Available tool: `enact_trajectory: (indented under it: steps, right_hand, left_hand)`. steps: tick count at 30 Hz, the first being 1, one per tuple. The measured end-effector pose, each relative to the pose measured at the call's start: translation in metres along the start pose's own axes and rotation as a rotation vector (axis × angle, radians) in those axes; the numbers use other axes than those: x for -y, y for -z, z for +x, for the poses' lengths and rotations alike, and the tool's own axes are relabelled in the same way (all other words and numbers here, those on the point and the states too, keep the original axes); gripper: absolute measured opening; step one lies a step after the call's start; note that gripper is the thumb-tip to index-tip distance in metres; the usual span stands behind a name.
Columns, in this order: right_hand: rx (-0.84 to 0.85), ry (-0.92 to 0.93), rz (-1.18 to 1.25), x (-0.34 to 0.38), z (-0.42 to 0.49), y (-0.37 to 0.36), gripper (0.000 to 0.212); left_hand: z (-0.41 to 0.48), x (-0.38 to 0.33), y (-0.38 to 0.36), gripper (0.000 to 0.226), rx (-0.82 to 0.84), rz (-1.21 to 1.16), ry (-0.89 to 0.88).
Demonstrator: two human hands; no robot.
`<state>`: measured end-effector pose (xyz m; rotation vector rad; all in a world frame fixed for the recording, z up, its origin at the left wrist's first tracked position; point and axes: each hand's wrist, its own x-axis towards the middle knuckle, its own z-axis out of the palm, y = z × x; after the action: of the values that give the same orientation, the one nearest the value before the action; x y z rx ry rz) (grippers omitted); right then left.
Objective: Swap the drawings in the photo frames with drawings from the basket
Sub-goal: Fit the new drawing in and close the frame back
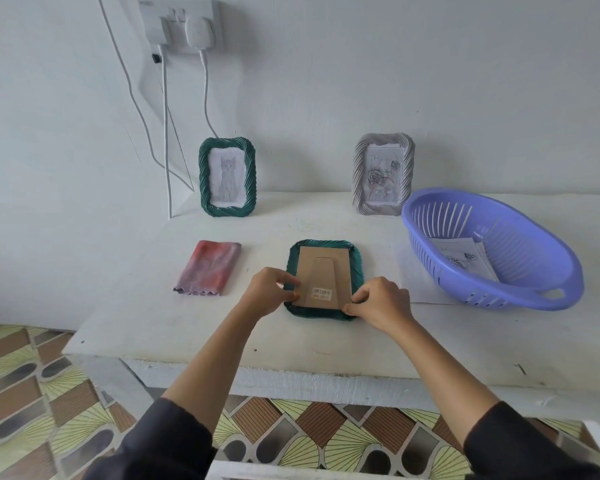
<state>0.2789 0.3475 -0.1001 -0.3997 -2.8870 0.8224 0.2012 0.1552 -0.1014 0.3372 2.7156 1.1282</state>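
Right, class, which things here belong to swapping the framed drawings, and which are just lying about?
Belong: face-down dark green frame with brown cardboard back, gripped by left hand and right hand; green frame with cat drawing; grey frame with rose drawing; lilac plastic basket; paper drawings in it.
Lying about: folded red-grey cloth; white wall plug.

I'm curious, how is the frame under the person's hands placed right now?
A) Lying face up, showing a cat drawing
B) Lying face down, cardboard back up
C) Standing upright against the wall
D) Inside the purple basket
B: the green frame lies flat on the table, its brown cardboard back and folded stand facing up, with the left hand and right hand pinching its lower corners.
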Motion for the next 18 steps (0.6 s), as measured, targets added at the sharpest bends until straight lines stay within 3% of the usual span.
enact_trajectory:
  steps: [6,10,13,18]
  right_hand:
    - [-0.005,0.035,0.042,-0.001,-0.003,0.003,0.027]
    - [0.096,0.163,-0.038,-0.005,-0.001,0.009,0.028]
    - [0.144,0.243,-0.11,-0.007,0.002,0.013,0.032]
    - [0.152,0.358,-0.245,-0.009,0.007,0.012,0.037]
  left_hand:
    - [-0.003,0.005,0.008,0.036,0.075,0.205,-0.234]
    - [-0.007,0.004,0.012,0.022,0.157,0.232,-0.382]
    - [-0.004,0.005,0.017,0.025,0.244,0.27,-0.403]
    - [0.0,0.004,0.021,0.024,0.251,0.325,-0.43]
